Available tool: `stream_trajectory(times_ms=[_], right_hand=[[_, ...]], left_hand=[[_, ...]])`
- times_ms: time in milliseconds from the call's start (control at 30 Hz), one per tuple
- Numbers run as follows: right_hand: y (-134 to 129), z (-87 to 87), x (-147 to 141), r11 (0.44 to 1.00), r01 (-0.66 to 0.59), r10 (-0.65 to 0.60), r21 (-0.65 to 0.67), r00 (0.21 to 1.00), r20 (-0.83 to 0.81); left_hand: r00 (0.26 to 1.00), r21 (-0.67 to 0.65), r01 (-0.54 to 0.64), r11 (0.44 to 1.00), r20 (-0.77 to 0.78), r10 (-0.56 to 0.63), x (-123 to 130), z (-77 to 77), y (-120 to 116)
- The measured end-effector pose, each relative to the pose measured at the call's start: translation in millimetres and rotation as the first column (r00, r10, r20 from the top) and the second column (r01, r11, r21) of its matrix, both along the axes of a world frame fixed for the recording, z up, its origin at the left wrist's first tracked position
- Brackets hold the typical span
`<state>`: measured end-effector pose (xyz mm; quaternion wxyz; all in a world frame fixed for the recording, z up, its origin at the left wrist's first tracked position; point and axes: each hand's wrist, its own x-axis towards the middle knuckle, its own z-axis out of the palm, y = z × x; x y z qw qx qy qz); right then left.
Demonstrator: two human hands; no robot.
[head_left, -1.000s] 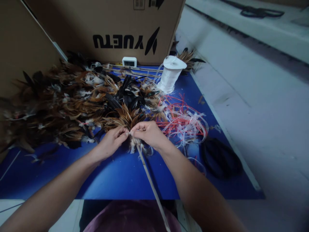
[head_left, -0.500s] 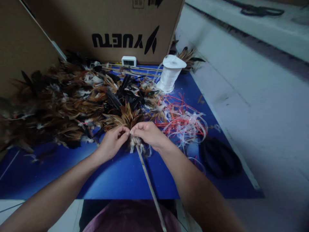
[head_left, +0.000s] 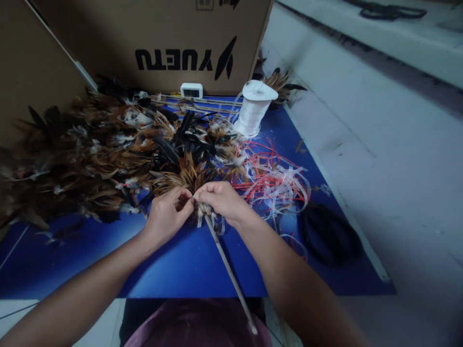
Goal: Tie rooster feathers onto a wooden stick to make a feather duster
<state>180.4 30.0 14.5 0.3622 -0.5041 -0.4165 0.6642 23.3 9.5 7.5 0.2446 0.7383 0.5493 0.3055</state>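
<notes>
1. So, the brown feather bundle (head_left: 190,171) is held mid-table (head_left: 162,277), its stick (head_left: 229,270) angled past the near edge. Looks like the neck is being tied.
2. Right hand (head_left: 224,200): grip pinched on what seems a white ribbon end (head_left: 196,196). Left hand (head_left: 166,212): tips at the same spot; whether that grip's pressed together can't be told.
3. Next, steady tension is probably called for, with the quills kept bunched.

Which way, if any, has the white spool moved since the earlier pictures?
No; the white spool shows no shift either way relative to the cardboard box behind it.
</notes>
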Motion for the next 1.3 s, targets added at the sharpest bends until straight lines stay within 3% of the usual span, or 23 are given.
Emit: stream_trajectory(times_ms=[300, 767, 933, 1300], right_hand=[[-1.2, 4.0, -1.0, 1.000, 0.017, -0.017, -0.008, 1.000, 0.006], [-1.8, 3.4, -1.4, 0.999, 0.034, -0.034, 0.011, 0.999, -0.007], [-1.6, 2.0, -2.3, 0.998, 0.051, -0.051, 0.035, 0.999, 0.002], [-1.9, 7.0, 3.7, 0.999, 0.034, -0.034, -0.012, 0.999, -0.016]], left_hand=[[0.999, 0.087, -0.009, 0.996, -0.032, 0.012, 3.0, 2.4, -0.7], [0.999, 0.098, -0.012, 0.995, -0.049, 0.016, 1.4, 3.5, -1.5], [0.995, 0.168, -0.017, 0.986, -0.096, 0.033, 2.8, 5.0, -1.0], [0.985, 0.217, -0.032, 0.976, -0.156, 0.067, 4.2, 5.1, 0.7]])
